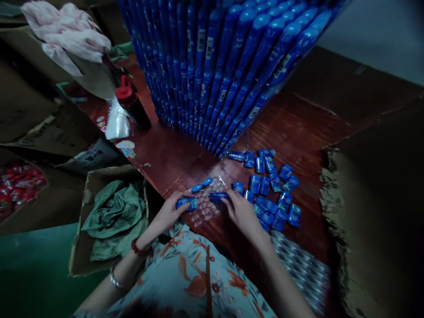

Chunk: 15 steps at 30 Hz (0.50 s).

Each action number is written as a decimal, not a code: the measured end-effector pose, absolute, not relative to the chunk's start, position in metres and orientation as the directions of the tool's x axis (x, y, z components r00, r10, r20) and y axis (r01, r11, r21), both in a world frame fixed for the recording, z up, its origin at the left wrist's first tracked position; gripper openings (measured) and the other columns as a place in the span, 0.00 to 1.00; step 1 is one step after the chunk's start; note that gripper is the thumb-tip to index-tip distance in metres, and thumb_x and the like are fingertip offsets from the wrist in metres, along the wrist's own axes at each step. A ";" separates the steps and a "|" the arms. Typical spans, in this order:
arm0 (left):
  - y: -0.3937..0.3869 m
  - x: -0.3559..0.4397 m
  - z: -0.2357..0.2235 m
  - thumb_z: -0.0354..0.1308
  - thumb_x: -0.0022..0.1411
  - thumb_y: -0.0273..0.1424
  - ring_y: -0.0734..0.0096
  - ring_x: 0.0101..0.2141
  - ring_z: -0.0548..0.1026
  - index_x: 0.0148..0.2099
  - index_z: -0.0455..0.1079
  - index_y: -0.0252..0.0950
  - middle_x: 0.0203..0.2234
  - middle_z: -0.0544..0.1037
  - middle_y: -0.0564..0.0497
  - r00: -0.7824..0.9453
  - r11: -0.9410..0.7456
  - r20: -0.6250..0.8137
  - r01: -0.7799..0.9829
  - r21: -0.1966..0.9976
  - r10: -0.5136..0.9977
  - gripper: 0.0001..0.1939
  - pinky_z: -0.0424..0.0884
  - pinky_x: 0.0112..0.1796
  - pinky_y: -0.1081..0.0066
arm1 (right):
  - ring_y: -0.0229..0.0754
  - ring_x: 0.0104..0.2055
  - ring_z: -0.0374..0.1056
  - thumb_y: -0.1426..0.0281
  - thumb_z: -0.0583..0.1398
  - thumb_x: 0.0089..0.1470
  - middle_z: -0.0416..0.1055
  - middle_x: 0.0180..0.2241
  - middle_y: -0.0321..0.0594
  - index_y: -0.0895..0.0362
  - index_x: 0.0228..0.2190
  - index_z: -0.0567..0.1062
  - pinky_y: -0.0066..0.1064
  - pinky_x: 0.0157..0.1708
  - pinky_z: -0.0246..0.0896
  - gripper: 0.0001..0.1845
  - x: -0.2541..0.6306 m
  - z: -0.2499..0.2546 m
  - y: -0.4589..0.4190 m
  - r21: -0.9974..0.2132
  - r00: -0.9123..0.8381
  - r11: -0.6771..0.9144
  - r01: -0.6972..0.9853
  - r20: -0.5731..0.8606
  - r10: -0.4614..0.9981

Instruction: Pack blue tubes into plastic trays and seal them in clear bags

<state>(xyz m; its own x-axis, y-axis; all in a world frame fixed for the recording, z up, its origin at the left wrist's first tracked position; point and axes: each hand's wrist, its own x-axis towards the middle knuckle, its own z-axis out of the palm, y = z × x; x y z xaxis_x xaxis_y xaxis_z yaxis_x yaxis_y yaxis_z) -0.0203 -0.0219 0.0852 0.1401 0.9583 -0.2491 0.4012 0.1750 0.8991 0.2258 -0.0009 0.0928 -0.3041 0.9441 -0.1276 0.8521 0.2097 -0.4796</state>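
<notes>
My left hand [172,207] is closed around a small blue plastic container [188,203] with printed wrap, at the left edge of a clear molded plastic tray [207,211]. Between the fingers of my right hand [240,210] is another small blue container [217,197], lying over the tray's right side. Two more blue containers [202,184] stand on the tray's far part, their rounded tops facing up. Right of my right hand, several loose blue containers [264,185] are scattered on the reddish-brown table [185,163].
A tall stack of blue containers [212,79] rises at the back. Left of it stand a dark bottle with a red lid [132,104] and clear plastic bags [117,121]. A carton with green cloth [115,221] is at left; empty molded trays [301,267] lie at right beside a torn cardboard box [380,212].
</notes>
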 end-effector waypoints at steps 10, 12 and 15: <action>0.019 -0.013 0.072 0.63 0.51 0.35 0.65 0.40 0.72 0.48 0.67 0.35 0.41 0.74 0.48 -0.012 0.140 -0.147 0.379 0.915 0.989 0.21 0.68 0.42 0.67 | 0.41 0.35 0.69 0.64 0.53 0.59 0.72 0.34 0.40 0.56 0.42 0.69 0.31 0.36 0.63 0.13 0.200 0.098 -0.050 -0.759 -0.168 0.067 0.648 -0.057 0.984; 0.017 -0.015 0.074 0.64 0.49 0.37 0.67 0.36 0.73 0.46 0.67 0.34 0.37 0.75 0.49 -0.044 0.211 -0.208 0.306 0.928 0.977 0.22 0.69 0.38 0.69 | 0.42 0.39 0.68 0.66 0.52 0.60 0.71 0.37 0.42 0.57 0.43 0.68 0.33 0.40 0.63 0.12 0.200 0.098 -0.040 -0.697 -0.197 0.201 0.689 0.087 0.977; 0.008 -0.020 0.074 0.64 0.47 0.38 0.69 0.33 0.73 0.44 0.69 0.34 0.32 0.75 0.51 -0.116 0.279 -0.257 0.245 0.929 0.959 0.22 0.70 0.35 0.71 | 0.44 0.38 0.65 0.69 0.51 0.60 0.69 0.36 0.44 0.59 0.44 0.69 0.34 0.39 0.62 0.13 0.199 0.095 -0.025 -0.483 -0.294 0.346 0.805 0.183 0.938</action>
<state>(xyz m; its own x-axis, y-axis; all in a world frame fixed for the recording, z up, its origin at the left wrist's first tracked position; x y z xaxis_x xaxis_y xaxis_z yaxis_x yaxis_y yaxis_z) -0.0200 0.0080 0.0736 -0.1164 0.9593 -0.2572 0.2453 0.2787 0.9285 0.1987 -0.0252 0.0951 -0.2935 0.9383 0.1830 0.8046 0.3459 -0.4827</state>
